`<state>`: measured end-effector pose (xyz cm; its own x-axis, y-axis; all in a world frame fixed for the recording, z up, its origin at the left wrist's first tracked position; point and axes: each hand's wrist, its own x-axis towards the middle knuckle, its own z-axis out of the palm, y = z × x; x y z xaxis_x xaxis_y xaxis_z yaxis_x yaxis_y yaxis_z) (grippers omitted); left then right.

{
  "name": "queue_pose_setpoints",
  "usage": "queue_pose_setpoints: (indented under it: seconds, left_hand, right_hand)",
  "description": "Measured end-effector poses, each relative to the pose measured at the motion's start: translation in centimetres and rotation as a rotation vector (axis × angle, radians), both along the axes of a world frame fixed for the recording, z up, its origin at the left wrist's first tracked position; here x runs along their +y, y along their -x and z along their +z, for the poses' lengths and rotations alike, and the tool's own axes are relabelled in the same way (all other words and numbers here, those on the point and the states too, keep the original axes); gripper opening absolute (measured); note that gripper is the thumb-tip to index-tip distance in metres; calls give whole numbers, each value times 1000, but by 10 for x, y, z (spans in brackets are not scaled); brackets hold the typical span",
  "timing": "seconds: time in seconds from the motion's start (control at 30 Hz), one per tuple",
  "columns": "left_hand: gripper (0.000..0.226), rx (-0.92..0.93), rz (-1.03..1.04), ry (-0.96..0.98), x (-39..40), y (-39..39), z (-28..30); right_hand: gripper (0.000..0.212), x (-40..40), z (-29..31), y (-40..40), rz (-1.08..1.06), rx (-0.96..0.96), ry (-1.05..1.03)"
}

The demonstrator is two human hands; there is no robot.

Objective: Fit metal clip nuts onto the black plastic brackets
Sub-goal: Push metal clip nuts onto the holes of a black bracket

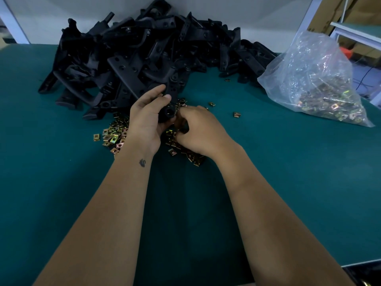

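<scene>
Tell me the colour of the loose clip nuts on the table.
Brassy yellow-gold clip nuts, with an iridescent sheen, seen in the head view.

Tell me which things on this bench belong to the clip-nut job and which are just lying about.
In the job:
- black bracket, gripped by left hand
- right hand, fingers curled at the bracket's end
- loose clip nuts
- bracket pile
- bag of clip nuts

Lying about:
- cardboard boxes
- white shelf frame

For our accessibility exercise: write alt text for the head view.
Left hand holds a black bracket while the right hand works at its end, above loose clip nuts on a green table; behind, a bracket pile and bagged nuts.
</scene>
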<state>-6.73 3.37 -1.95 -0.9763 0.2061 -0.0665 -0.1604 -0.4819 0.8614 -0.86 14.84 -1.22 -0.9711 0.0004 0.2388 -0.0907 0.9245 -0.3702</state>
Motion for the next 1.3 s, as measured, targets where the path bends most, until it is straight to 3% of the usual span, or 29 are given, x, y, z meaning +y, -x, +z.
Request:
queue_pose_setpoints:
  seconds: [0.1,0.33,0.47,0.6,0.73,0.87,1.3]
  left_hand:
    - [23,-3,2,-16,1,-1,0]
    - [30,-21,20,-83,0,0,2]
    - [29,25,-36,-101,0,-1,1]
    - [30,57,-89,-112,1,-3,1]
    - [36,60,-138,-144,2,-5,2]
    - [36,59,-197,-172,2,-5,1]
    - [39,103,-299,-50,2,-7,0]
  right_hand:
    - [6,2,-4,1,-28,-12,213]
    - [25,10,-2,4,-173,208,794]
    - [29,12,3,1,-106,239,1114]
    - [19,13,6,-1,-68,226,1440]
    - [13,15,9,-2,-120,199,1520]
    - [19,15,10,-2,-100,213,1590]
    - [24,15,9,-2,-141,278,1432]
